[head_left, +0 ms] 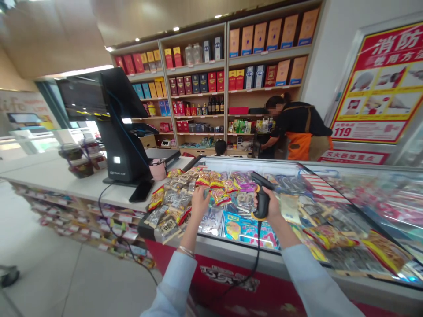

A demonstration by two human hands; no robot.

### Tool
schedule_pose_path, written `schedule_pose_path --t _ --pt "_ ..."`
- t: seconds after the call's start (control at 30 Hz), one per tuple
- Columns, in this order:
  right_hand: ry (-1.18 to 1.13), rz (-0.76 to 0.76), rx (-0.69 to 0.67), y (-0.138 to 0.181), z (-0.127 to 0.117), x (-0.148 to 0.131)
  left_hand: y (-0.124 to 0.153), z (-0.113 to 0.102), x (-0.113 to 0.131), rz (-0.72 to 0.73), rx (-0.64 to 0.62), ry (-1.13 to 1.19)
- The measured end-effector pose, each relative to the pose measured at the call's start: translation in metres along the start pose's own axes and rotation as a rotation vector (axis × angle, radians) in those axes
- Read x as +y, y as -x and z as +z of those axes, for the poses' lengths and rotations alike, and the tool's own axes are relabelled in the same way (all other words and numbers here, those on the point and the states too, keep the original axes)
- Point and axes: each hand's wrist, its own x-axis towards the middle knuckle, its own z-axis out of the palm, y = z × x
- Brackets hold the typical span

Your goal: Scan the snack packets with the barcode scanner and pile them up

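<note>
My right hand [268,202] is wrapped round the grip of a black and yellow barcode scanner [262,200], whose head tilts toward the upper left and whose cable hangs down over the freezer's front. To its left, my left hand [200,201] is over the pile of snack packets, its fingers curled together. A small greenish bit shows at its fingertips, but I cannot make out what they grip. Just right of those fingertips is a red and yellow snack packet [220,197]. More clear and dark packets [170,226] lie on the freezer's glass top to the left.
A chest freezer [231,268] with ice-cream packs under glass stands before me. Left of it, a counter [42,165] bears a till screen [115,127], a phone [141,191], a pink cup [157,169] and tubs [79,160]. Behind, a person in an orange apron [297,145] bends by the shelves [198,99].
</note>
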Motion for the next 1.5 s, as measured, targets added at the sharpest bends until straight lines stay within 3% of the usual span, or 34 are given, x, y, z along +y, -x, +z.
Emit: schedule_pose_path --t 0.17,0.33,0.5,0.7,0.83,0.97,1.23,1.5 --pt "-0.026 0.118 -0.086 -0.019 0.021 0.043 0.009 -0.026 -0.002 0.034 0.120 -0.186" --pt "-0.035 0.236 -0.093 -0.025 0.022 0.072 0.021 -0.046 -0.023 -0.090 0.215 -0.579" --pt "0.049 0.295 -0.103 -0.023 0.019 0.081 0.030 -0.045 -0.037 -0.248 0.238 -0.806" --pt "0.049 0.305 -0.084 -0.018 0.023 0.077 0.030 -0.044 -0.028 -0.361 0.296 -0.916" --pt "0.046 0.313 -0.096 -0.014 0.025 0.073 0.028 -0.045 -0.022 -0.381 0.285 -0.898" --pt "0.010 0.285 -0.075 -0.013 0.027 0.072 0.024 -0.039 -0.017 -0.306 0.293 -0.780" --pt "0.055 0.304 -0.110 -0.014 0.027 0.069 0.004 -0.001 -0.009 -0.201 0.364 -0.292" --pt "0.152 0.353 -0.197 -0.008 0.031 0.067 0.009 0.013 -0.019 -0.116 0.413 -0.259"
